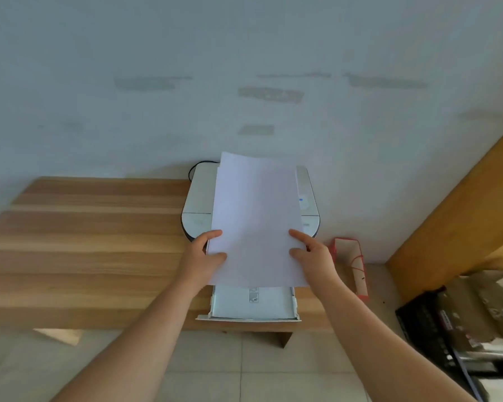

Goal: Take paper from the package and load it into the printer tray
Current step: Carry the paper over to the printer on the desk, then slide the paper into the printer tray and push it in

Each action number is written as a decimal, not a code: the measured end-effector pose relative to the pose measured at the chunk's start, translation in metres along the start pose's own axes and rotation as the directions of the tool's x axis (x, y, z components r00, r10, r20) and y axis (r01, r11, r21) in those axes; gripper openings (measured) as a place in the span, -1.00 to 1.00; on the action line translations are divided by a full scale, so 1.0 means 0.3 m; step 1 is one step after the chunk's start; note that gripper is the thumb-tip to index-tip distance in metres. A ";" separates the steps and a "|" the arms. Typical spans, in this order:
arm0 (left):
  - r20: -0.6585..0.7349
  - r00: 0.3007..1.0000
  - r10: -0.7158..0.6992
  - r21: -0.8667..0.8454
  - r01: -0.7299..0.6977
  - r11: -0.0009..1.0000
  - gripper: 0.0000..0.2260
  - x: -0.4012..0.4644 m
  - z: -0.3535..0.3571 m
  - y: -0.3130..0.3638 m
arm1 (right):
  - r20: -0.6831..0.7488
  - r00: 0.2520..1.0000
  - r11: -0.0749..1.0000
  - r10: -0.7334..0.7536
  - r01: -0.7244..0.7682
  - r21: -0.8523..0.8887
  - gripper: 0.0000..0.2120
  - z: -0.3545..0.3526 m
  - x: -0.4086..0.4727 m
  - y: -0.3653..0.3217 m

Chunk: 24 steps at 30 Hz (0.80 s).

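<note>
My left hand [204, 254] and my right hand [312, 254] pinch the paper [256, 219] at its two side edges, thumbs on top. The paper is above the printer [199, 195], its long axis pointing to the wall. The tray [254, 307] sticks out in front of the printer, on the bench [93, 242].

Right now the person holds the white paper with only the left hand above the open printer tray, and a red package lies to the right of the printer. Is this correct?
Not quite. The head view shows both hands holding the white paper: the left hand and the right hand each grip a side. The rest is right: the paper is above the open printer tray, and the red package lies right of the printer.
</note>
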<state>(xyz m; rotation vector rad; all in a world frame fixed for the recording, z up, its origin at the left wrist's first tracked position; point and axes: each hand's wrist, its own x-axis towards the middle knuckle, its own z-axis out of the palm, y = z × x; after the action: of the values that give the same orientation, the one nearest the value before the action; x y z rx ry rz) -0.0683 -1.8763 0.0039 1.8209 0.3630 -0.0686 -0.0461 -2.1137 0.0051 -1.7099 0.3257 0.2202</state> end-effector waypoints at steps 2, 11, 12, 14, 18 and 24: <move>-0.022 0.999 -0.031 -0.002 0.031 1.000 -0.58 -0.029 0.011 -0.017 | 0.050 0.999 1.000 0.003 -0.003 0.000 -0.60 -0.012 -0.007 0.015; 0.016 0.996 -0.082 -0.021 0.083 0.996 -0.59 -0.089 0.014 -0.125 | 0.063 0.994 0.994 0.084 -0.079 -0.081 -0.60 0.001 -0.066 0.099; 0.027 0.996 -0.083 -0.008 0.084 0.996 -0.59 -0.088 0.007 -0.136 | 0.054 0.994 0.993 0.093 -0.089 -0.076 -0.60 0.010 -0.073 0.107; 0.049 0.995 -0.083 0.008 0.083 0.997 -0.59 -0.085 -0.010 -0.162 | 0.040 0.992 0.989 0.116 -0.112 -0.092 -0.61 0.031 -0.089 0.124; 0.077 0.992 -0.097 0.024 0.095 0.995 -0.60 -0.094 -0.042 -0.217 | 0.009 0.987 0.981 0.163 -0.161 -0.106 -0.64 0.065 -0.117 0.165; 0.122 0.984 -0.127 0.067 0.119 0.991 -0.61 -0.140 -0.047 -0.296 | -0.028 0.962 0.958 0.273 -0.274 -0.082 -0.72 0.070 -0.165 0.239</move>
<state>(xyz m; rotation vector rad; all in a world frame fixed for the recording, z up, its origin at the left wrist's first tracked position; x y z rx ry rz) -0.1351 -1.8509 -0.0649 1.8413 0.3875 -0.2818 -0.1159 -2.0987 -0.0488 -1.7487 0.5736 0.4281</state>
